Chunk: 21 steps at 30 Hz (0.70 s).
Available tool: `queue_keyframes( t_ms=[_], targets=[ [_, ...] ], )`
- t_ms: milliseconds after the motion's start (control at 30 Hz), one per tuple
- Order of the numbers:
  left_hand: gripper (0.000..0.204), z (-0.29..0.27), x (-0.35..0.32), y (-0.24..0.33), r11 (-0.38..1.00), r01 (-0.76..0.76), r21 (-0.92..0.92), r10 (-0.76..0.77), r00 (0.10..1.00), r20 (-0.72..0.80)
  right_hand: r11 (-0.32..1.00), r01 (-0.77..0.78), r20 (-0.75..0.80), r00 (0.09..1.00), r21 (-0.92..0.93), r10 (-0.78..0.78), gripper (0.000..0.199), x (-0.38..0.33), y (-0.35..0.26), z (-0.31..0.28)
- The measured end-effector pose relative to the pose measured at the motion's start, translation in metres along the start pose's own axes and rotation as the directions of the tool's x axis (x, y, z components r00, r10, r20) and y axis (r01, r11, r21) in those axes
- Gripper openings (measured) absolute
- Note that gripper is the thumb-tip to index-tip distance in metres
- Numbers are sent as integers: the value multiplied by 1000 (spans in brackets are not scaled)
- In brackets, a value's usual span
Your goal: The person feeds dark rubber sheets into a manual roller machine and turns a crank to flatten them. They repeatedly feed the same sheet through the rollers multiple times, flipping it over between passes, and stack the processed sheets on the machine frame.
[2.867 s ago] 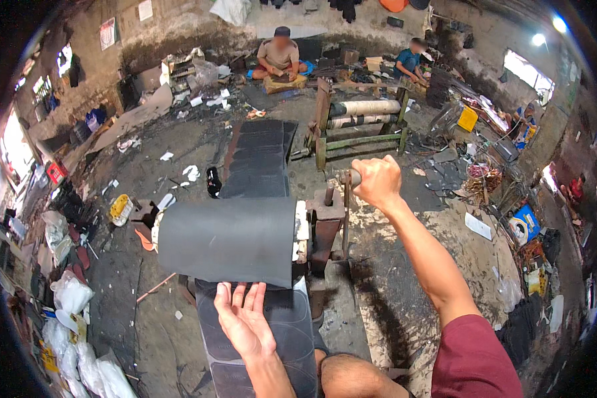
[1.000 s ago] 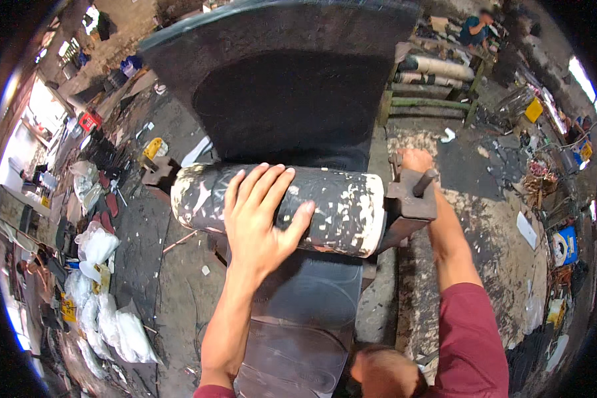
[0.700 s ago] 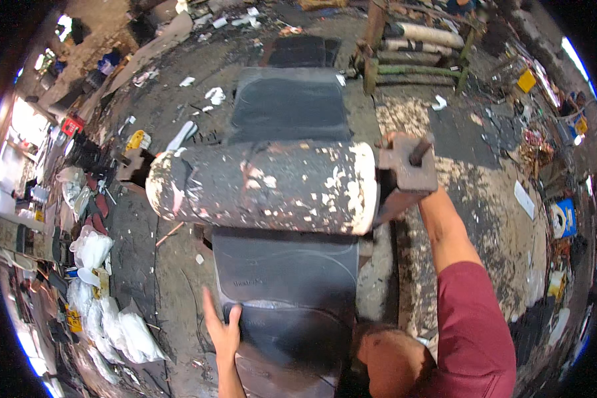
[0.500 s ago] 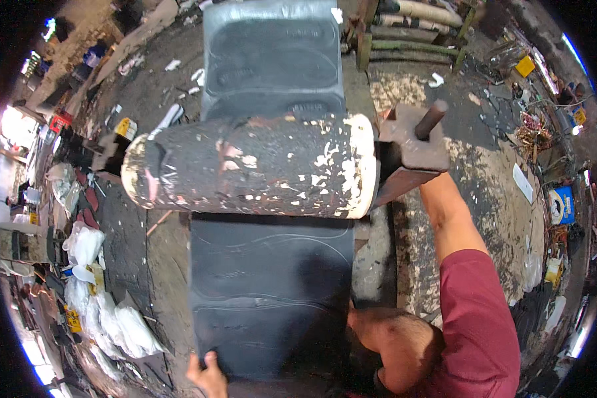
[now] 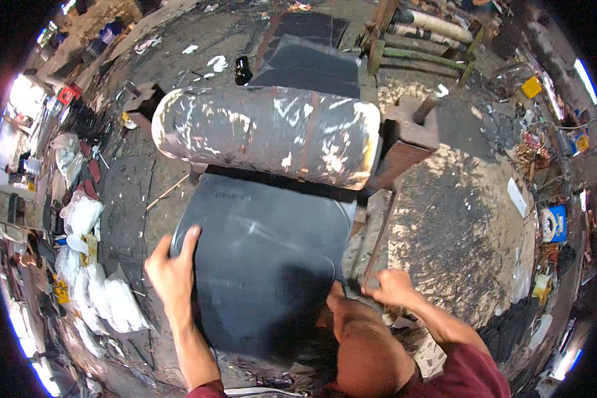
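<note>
A black rubber-like sheet (image 5: pixel 265 245), marked with curved sole-like outlines, extends toward me from beneath a thick roller (image 5: pixel 265 129). The roller is dark and worn, with cream patches and pale ends. My left hand (image 5: pixel 171 268) grips the sheet's left edge, thumb on top and the other fingers partly hidden. To the right of the sheet, my right hand (image 5: pixel 393 288) is closed around the lower end of a thin metal bar (image 5: pixel 379 245). A bare limb (image 5: pixel 371 338), seemingly my bent leg, is against the sheet's right edge.
Rusty metal brackets (image 5: pixel 411 136) flank the roller. Beyond it lies another black sheet (image 5: pixel 312 66). A wooden rack with rolls (image 5: pixel 428 33) stands at the far right. White plastic bags (image 5: pixel 116 302) crowd the left floor; a blue container (image 5: pixel 554 222) is at right.
The sheet has come toward me, and the roller's surface has turned. My left hand has moved up along the edge. My right hand has swung from beside the bracket down toward me.
</note>
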<state>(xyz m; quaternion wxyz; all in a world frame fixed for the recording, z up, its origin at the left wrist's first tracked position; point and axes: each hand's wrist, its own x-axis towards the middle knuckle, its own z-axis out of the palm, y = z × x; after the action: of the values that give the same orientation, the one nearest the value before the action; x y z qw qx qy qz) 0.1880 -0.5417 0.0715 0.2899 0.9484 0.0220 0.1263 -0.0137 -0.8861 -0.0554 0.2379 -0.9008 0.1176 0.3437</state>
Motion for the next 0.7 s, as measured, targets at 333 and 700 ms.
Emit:
queue_keyframes(
  t_ms=[333,700],
  targets=[
    [27,35,57,85,812,-571,117,545,673,-499,765,-386,-850,340,-516,-402,27,3,-4,-311],
    [68,94,130,193,767,-642,4,529,635,562,942,-280,-516,844,-185,150,35,306,157,-167]
  ],
)
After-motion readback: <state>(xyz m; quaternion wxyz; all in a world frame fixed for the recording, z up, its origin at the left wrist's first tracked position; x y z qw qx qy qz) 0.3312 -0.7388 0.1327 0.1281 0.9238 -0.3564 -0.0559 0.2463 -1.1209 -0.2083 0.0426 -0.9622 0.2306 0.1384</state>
